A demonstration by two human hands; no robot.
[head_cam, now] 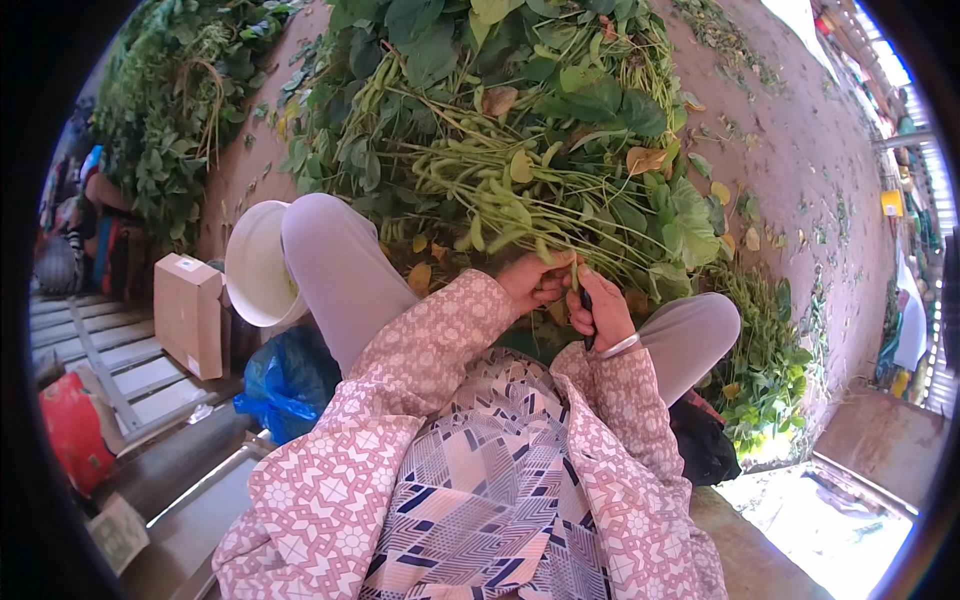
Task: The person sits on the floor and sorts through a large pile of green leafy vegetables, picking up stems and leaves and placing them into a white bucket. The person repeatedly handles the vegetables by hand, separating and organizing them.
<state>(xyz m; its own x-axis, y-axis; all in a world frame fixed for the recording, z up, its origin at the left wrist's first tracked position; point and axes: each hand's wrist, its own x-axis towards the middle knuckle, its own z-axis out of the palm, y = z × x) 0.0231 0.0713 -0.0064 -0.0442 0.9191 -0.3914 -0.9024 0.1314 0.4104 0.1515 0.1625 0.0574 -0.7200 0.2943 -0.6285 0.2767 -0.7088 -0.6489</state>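
Observation:
My left hand [536,280] and my right hand [606,307] meet in front of my lap. A green soybean pod [574,277] stands upright between their fingertips; the left fingers pinch it, and the right thumb lies against it. Inside my right fist is a slim black tool handle [587,316]; whether it is a knife or scissors is hidden. Just beyond the hands lies a bundle of cut soybean stalks [517,195] with many pods. It rests on a large heap of leafy soybean plants [427,56].
A white bucket [259,262] stands against my left knee, beside a blue plastic bag [289,382] and a cardboard box [189,315]. Another heap of green plants [172,112] lies at far left. Leaves litter the brown floor [795,172]. A black bag [701,442] sits by my right thigh.

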